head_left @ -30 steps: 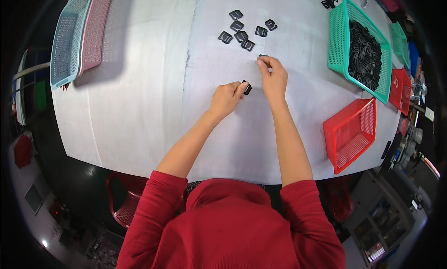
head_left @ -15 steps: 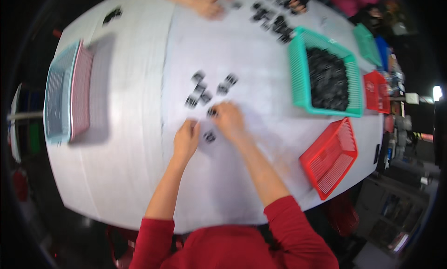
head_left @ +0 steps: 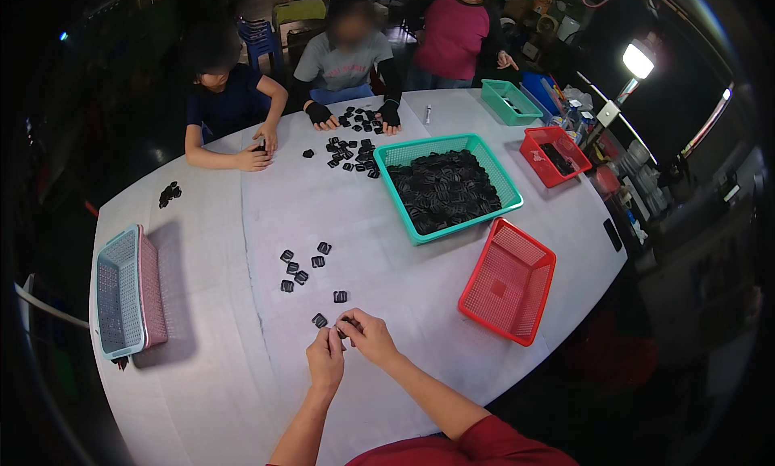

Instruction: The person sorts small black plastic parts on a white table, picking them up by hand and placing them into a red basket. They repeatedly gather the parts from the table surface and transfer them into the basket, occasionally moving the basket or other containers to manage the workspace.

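Observation:
My right hand [head_left: 370,337] pinches a small black plastic buckle [head_left: 345,327] above the near part of the white table. Against the same buckle, my left hand [head_left: 326,359] is closed with thumb and fingertips together; the fingers partly hide the piece. Just beyond my fingers lie one loose buckle [head_left: 320,321] and another [head_left: 340,296]. Farther off is a loose group of several more, including a buckle [head_left: 301,277], flat on the cloth.
A green basket [head_left: 416,238] full of black pieces stands right of centre. Beside it are a tilted red basket [head_left: 529,337] and a smaller red basket [head_left: 537,163]. Stacked blue and pink baskets [head_left: 121,300] stand left. Across the table, people handle black pieces [head_left: 343,153].
My hands have come together at the buckle; earlier they were apart, the right one holding a black piece. My view has tilted up, showing the people across the table.

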`<state>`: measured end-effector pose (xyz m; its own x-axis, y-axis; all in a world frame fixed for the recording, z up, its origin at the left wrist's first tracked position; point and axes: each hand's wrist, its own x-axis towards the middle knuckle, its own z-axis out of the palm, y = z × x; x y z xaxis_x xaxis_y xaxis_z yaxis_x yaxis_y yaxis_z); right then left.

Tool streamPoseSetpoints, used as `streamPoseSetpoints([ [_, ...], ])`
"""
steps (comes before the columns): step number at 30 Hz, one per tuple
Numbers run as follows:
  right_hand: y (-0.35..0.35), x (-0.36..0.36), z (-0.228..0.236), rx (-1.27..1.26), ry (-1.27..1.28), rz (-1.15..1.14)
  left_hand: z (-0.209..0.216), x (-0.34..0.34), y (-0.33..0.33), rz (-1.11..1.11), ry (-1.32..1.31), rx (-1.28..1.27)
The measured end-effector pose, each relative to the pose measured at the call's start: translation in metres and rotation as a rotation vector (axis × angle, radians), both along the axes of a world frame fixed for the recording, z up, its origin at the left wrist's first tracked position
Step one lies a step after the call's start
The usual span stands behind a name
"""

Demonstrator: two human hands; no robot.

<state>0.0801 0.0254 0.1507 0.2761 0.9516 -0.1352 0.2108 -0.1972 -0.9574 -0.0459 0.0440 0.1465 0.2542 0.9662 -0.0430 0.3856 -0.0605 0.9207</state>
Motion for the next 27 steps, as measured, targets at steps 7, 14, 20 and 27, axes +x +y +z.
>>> streamPoseSetpoints([
  [7, -0.039, 0.006, 0.038, 0.121, 0.075, 0.032, 0.021, 0.011, -0.041, 0.014, -0.516, -0.315],
  [14, -0.076, 0.013, 0.064, 0.207, 0.107, 0.028, 0.041, 0.025, -0.062, -0.029, -0.464, -0.164],
  [20, -0.091, 0.013, 0.055, 0.324, 0.043, -0.217, 0.045, 0.037, -0.075, -0.127, -0.362, -0.056],
  [27, -0.096, 0.024, 0.054, 0.211, -0.058, -0.337, 0.048, 0.052, -0.090, -0.146, -0.239, -0.036],
])
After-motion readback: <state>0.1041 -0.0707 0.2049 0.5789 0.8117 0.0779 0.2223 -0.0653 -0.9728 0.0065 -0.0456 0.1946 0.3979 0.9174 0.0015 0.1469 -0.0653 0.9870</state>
